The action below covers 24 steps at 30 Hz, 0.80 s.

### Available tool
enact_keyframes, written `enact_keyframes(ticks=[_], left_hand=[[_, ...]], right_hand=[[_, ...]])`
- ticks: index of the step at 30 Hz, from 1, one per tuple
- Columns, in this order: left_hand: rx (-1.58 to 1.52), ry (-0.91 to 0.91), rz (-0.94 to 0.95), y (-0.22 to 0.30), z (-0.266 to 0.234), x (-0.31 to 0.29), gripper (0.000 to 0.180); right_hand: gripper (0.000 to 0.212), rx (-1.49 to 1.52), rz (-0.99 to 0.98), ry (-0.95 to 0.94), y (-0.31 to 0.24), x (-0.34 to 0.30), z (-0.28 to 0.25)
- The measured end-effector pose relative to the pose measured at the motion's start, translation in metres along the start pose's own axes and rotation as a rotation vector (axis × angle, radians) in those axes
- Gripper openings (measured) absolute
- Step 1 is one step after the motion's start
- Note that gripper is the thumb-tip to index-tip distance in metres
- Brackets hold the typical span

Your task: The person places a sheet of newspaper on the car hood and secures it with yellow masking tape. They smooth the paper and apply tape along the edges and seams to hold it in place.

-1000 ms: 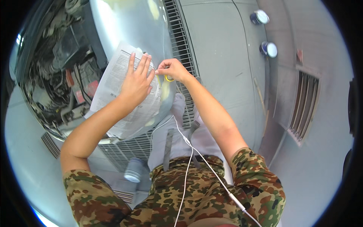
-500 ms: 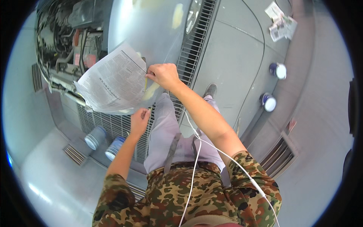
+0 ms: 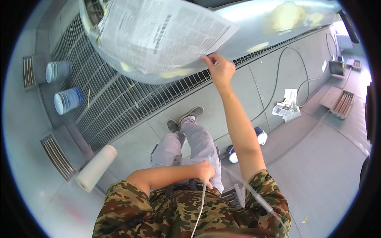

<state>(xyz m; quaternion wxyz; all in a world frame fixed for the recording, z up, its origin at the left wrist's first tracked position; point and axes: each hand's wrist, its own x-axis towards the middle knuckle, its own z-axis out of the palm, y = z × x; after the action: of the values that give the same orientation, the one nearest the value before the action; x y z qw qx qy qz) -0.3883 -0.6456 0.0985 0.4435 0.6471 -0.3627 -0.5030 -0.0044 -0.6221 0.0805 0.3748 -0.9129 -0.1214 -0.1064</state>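
Note:
A printed newspaper sheet [image 3: 158,37] lies spread over the silver car's front corner panel [image 3: 234,47]. My right hand [image 3: 220,72], arm stretched forward, has its thumb and fingers closed at the sheet's near edge. Pale yellow filler patches [image 3: 178,73] show on the panel beside the paper. My left hand [image 3: 204,172] is drawn back at my waist, fingers curled, with a white cable [image 3: 203,206] running down from it. The fingertips of that hand are partly hidden.
A floor grating [image 3: 131,103] runs under the car. Paint cans [image 3: 69,101] stand at left, others [image 3: 260,136] at right. A white paper roll [image 3: 96,168] is at lower left. A dark hose [image 3: 278,75] and loose newspaper pieces [image 3: 289,108] lie on the floor.
My body and view have turned to the right along the car. The newspaper now lies flatter on the panel. My left hand has left the paper's side and come back to my waist.

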Motion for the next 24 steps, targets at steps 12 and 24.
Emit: enact_keyframes(ticks=[12, 24], left_hand=[[-0.562, -0.061, 0.585, 0.048, 0.091, -0.058, 0.031], [-0.515, 0.226, -1.205, -0.315, 0.157, -0.247, 0.086]], right_hand=[[0.028, -0.252, -0.202, -0.047, 0.005, 0.012, -0.010], [0.027, -0.363, -0.417, -0.142, 0.002, 0.030, -0.030]])
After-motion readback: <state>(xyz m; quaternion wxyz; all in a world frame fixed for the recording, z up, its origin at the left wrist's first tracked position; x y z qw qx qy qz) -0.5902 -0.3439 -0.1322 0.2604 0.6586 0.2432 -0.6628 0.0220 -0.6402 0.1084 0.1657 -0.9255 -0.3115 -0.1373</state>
